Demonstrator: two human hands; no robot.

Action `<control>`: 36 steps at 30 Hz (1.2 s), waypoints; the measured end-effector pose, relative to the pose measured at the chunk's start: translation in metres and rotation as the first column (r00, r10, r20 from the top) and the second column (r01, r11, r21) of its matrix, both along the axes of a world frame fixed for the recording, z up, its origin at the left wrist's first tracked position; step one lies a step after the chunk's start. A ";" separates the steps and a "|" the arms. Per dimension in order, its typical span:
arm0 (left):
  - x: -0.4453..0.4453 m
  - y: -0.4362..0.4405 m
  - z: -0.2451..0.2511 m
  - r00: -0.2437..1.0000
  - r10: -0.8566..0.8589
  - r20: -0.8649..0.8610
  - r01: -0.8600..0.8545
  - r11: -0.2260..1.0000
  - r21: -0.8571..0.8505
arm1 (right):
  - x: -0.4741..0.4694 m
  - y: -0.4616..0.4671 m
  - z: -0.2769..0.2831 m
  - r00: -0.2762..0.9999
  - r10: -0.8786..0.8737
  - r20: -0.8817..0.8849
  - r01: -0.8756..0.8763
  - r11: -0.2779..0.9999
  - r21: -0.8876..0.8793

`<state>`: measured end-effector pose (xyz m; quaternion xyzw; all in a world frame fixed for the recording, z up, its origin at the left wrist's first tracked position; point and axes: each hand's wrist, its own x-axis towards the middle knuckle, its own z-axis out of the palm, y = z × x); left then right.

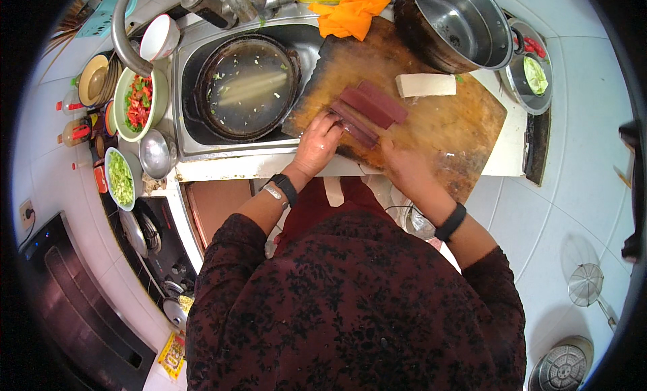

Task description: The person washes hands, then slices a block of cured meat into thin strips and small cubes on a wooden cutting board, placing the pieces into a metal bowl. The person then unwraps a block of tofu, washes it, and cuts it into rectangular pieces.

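Dark red blocks that look like blood curd (373, 105) lie side by side on a worn wooden cutting board (455, 123). My left hand (320, 140) rests its bent fingertips on the left end of the nearest strip (360, 132). Motion blurs my right hand (408, 163), which is by the right end of that strip. Its fingers are curled, and whatever they may hold is not clear. Behind the red blocks, a white block like tofu (426, 85) sits on the board.
Left of the board, a sink (237, 151) holds a dark pan of cloudy water (247, 87). A large metal pot (455, 32) and an orange cloth (354, 12) stand at the back. Bowls of chopped red peppers (139, 105) and shredded greens (120, 178) are at the left.
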<state>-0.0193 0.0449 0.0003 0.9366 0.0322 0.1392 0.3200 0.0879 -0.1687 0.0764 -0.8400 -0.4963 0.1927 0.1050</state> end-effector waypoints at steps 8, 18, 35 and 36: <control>-0.009 0.004 0.001 0.998 -0.065 -0.005 0.065 0.997 0.051 | 0.009 -0.010 -0.031 0.985 -0.130 -0.116 0.138 0.988 0.072; 0.017 0.012 0.009 0.983 -0.177 -0.049 0.181 0.979 0.093 | 0.025 -0.030 0.001 0.906 -0.370 -0.207 0.405 0.899 0.166; 0.030 0.012 0.034 0.968 -0.242 -0.069 0.251 0.919 0.305 | 0.025 -0.086 0.017 0.760 -0.586 -0.279 0.634 0.763 0.124; 0.034 0.010 0.035 0.969 -0.245 -0.018 0.238 0.918 0.317 | 0.024 -0.088 0.015 0.769 -0.582 -0.265 0.625 0.772 0.117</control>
